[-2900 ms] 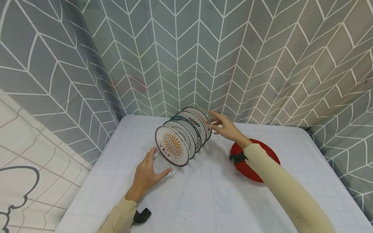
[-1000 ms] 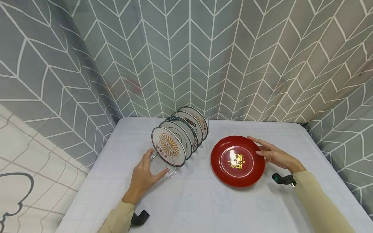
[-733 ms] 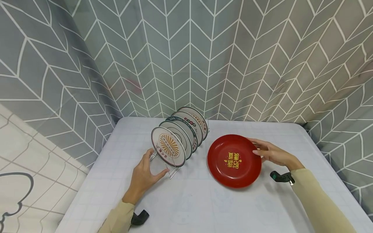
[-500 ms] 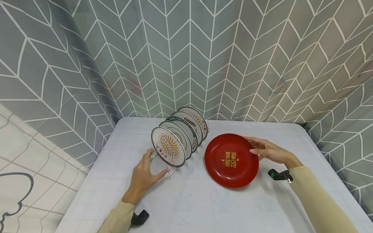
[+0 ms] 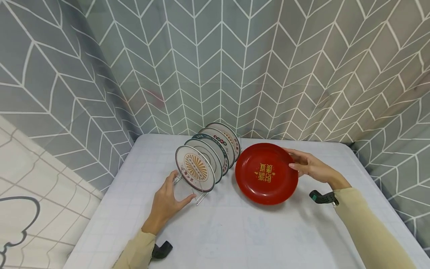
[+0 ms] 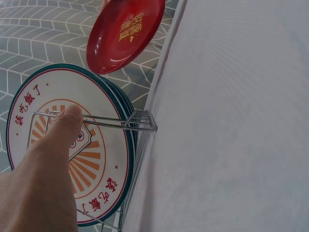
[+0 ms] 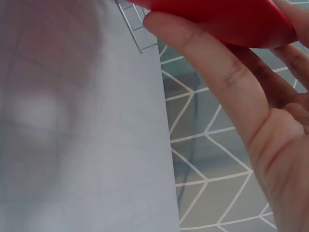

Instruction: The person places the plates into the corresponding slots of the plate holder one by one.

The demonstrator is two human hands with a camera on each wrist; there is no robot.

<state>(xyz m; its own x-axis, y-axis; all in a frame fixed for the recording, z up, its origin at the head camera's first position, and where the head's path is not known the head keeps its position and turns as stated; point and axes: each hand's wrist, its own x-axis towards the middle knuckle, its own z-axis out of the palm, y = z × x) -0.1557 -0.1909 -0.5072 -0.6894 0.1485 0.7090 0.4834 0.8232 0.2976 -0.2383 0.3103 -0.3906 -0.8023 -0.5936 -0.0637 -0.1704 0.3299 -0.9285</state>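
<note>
My right hand (image 5: 312, 170) pinches the right rim of a red plate (image 5: 265, 194) with yellow characters, thumb on the upper face. The plate is tilted slightly and held off the table, right beside the rack. In the right wrist view its red underside (image 7: 231, 21) shows above the thumb. My left hand (image 5: 162, 205) holds the near end of a wire dish rack (image 6: 140, 118), thumb pressing its wire in the left wrist view. Several white plates with dark rims stand on edge in the rack; the nearest plate (image 5: 191, 183) bears an orange sunburst. The rack's base is mostly hidden.
A white-covered table (image 5: 228, 231) carries everything. Behind it hangs a grey curtain (image 5: 228, 67) with white chevron lines, close to the rack's far end. Another such curtain (image 5: 413, 160) borders the right side, and a white grid-patterned cloth (image 5: 50, 186) the left.
My right hand left the rack's far end, took the red plate by its rim from the right, then brought it leftward and up toward the rack. The left hand stayed on the rack.
</note>
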